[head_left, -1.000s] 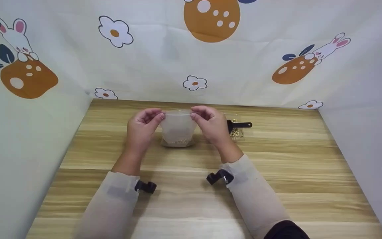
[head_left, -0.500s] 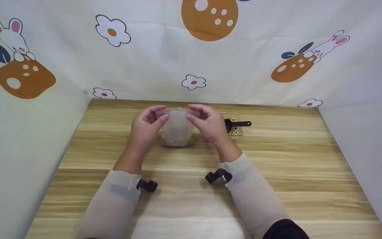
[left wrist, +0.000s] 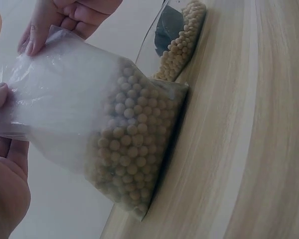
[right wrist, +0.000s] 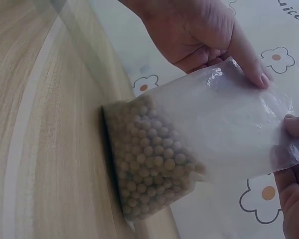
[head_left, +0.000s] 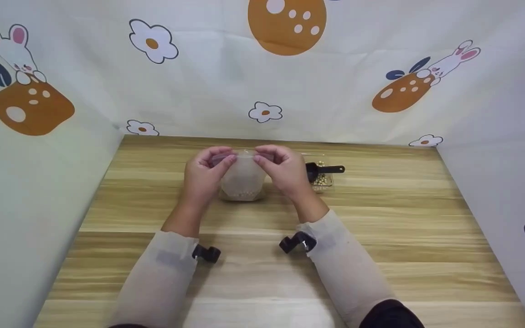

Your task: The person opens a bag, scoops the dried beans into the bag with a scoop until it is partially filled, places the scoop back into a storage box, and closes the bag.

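Note:
A translucent plastic bag (head_left: pixel 244 177) stands upright on the table, its lower part full of round pale soybeans (left wrist: pixel 134 129). My left hand (head_left: pixel 202 176) pinches the bag's top edge on the left between thumb and fingers. On the right of the same edge, my right hand (head_left: pixel 287 172) pinches it likewise. Both thumbs face me, a short gap apart. In the right wrist view the left hand (right wrist: pixel 199 35) is at the top and the right hand (right wrist: pixel 296 194) at the lower right. Whether the bag's mouth is sealed, I cannot tell.
Right of the bag, partly behind my right hand, sits a clear container (head_left: pixel 331 182) of more soybeans. A black scoop (head_left: pixel 321 170) lies in it, handle pointing right. A printed cloth (head_left: pixel 208 91) walls the wooden table (head_left: pixel 404 237) at the back and sides.
Both hands have drawn inward along the bag's top edge, so the thumbs are closer together. The edge's ends now stick out past the thumbs. Bag and container stay in place.

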{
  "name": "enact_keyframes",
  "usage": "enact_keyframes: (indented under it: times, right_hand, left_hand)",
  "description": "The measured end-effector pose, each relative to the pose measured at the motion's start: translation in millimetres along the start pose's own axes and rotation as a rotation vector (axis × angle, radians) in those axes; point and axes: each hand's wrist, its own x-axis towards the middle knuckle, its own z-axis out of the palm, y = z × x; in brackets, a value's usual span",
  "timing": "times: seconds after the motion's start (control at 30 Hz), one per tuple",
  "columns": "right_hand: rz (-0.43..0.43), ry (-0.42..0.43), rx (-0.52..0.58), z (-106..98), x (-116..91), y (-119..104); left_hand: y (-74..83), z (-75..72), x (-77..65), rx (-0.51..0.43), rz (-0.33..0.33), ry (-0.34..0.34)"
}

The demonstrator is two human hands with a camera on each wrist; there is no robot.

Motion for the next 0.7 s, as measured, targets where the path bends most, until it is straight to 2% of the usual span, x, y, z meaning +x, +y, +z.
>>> enact_keyframes:
  times: [0.13,0.37,0.53,0.7]
  right_hand:
    - [-0.033,0.006,0.006,1.4,-0.8,-0.5]
    - [-0.028,-0.010,0.011,1.8,-1.9,-2.1]
    - [-0.010,-0.032,-0.039,0.8,-0.7,-1.6]
    - [-0.009,-0.064,-0.039,2.9,0.1,-2.1]
  left_hand:
    - [-0.4,0.7,-0.3,-0.028,0.017,0.009]
    - [-0.6,0.3,-1.7,0.013,0.046,0.000]
    - [-0.3,-1.2,-2.1,0.012,0.055,-0.042]
    - [-1.6,0.5,-0.1,0.030,0.044,-0.081]
